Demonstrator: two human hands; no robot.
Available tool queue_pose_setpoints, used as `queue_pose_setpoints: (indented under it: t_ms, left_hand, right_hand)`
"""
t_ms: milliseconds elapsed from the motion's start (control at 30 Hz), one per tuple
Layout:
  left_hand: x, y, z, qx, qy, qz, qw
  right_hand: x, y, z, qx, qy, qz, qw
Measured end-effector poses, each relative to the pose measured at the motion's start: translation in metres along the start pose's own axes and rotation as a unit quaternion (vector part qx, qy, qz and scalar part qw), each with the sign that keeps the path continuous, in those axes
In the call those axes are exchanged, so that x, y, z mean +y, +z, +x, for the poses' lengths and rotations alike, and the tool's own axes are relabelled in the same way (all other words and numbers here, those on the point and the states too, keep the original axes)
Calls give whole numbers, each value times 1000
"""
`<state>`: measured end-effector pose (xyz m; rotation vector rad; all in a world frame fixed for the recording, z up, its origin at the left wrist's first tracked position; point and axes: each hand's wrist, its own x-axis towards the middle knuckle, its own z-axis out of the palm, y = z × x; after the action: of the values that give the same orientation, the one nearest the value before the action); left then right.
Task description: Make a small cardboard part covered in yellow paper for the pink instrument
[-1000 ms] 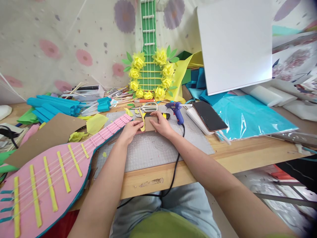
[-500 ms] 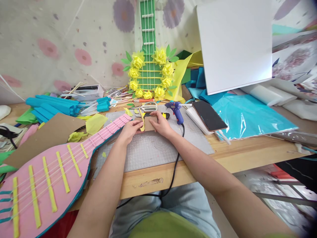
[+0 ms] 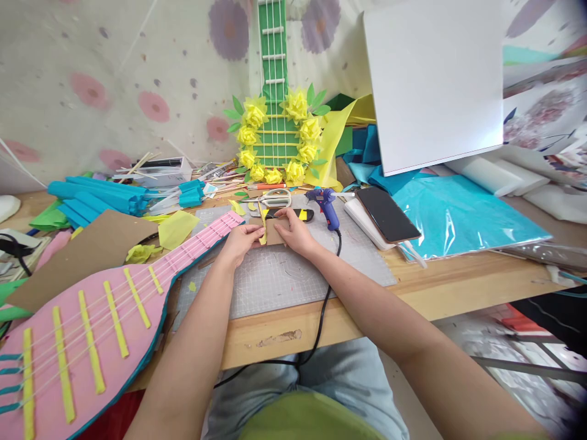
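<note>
Over the grey cutting mat (image 3: 275, 287), my left hand (image 3: 241, 241) is closed, its thumb and fingers pinching a narrow yellow paper strip (image 3: 263, 236). Close beside the strip is a small brown cardboard piece (image 3: 276, 236), gripped by my right hand (image 3: 297, 233) with the fingers over its top and right side. Whether strip and cardboard touch is hard to make out. Just behind my right hand lies a black-and-yellow utility knife (image 3: 306, 214), partly hidden. Scissors (image 3: 277, 198) rest farther back, and a blue glue gun (image 3: 328, 209) lies to the right.
A pink paper lute (image 3: 101, 324) takes up the left side. A green instrument with yellow paper flowers (image 3: 275, 134) stands behind. To the right are a phone (image 3: 387, 214), a blue sheet pack (image 3: 468, 214) and a white board (image 3: 435, 85). The glue gun's cord (image 3: 326, 299) crosses the table edge.
The cardboard piece and both hands have shifted very slightly toward the left and toward me. The grips look the same, and nothing else has visibly moved.
</note>
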<state>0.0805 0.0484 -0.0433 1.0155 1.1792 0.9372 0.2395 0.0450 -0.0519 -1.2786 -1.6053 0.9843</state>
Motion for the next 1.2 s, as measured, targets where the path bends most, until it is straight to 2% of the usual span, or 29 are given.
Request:
queue_pose_setpoints:
  t_ms: [333, 500, 800, 1033, 1200]
  left_hand:
    - [3, 1, -3, 19, -6, 29, 999]
    - [5, 1, -3, 17, -11, 33, 999]
    - [11, -9, -5, -22, -41, 15, 999]
    - [14, -10, -5, -8, -57, 7, 998]
    - [12, -12, -4, -24, -63, 10, 998]
  right_hand:
    - [3, 4, 2, 2, 0, -32, 999]
    - [6, 6, 2, 8, -21, -29, 999]
    - [-4, 1, -2, -13, 41, 4, 999]
    - [3, -3, 2, -41, 79, 81, 993]
    - [4, -1, 3, -63, 101, 113, 986]
